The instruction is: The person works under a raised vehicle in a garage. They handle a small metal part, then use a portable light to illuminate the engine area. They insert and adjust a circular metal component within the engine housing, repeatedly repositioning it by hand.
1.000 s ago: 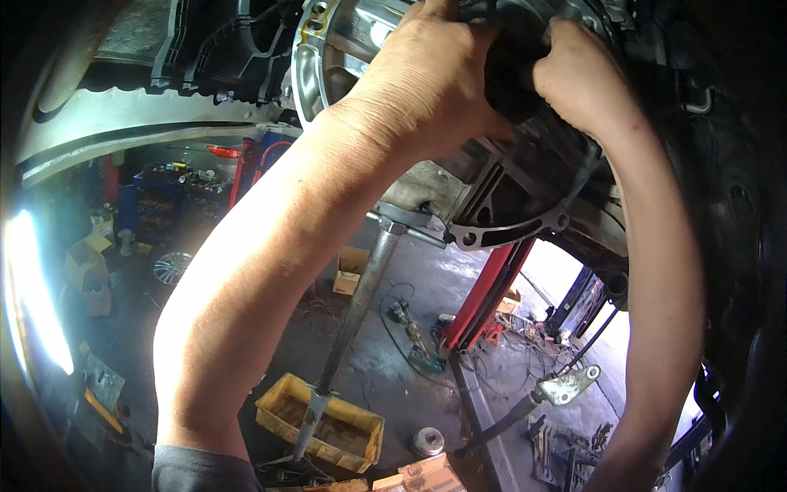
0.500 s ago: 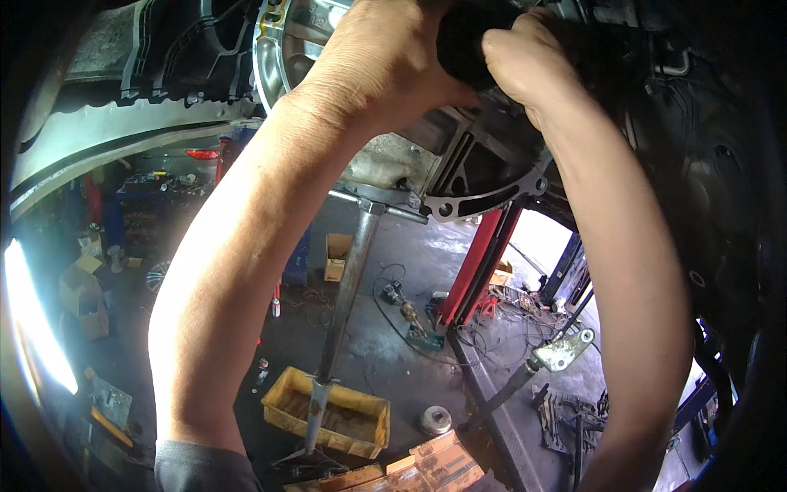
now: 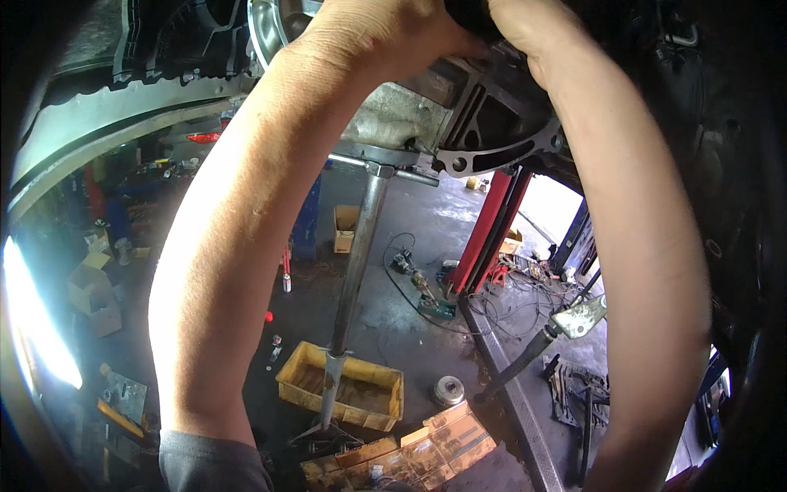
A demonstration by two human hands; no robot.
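Both my arms reach up to the underside of a vehicle. My left hand (image 3: 398,33) is beside a grey cast-metal housing (image 3: 402,115), its thumb stretched toward the right and the other fingers out of sight. Cut off by the top edge, my right hand (image 3: 529,29) is close to the left one, over a dark gap; its fingers do not show. Whether either hand holds anything is hidden. Just below the hands is the housing's curved flange (image 3: 500,160) with bolt holes. An upright metal support post (image 3: 358,254) with a crossbar stands under the housing.
A yellow tub (image 3: 299,392) and flattened cardboard (image 3: 434,455) lie around the post's foot. Farther off are a red lift column (image 3: 484,230), a power tool with a cord (image 3: 418,283), and an open carton (image 3: 344,238). A metal arm (image 3: 529,357) slants at the right.
The view has tipped downward, so the housing and floor things sit higher in the picture. Both hands are now closer to the top edge, and the right hand's fingers have gone out of sight.
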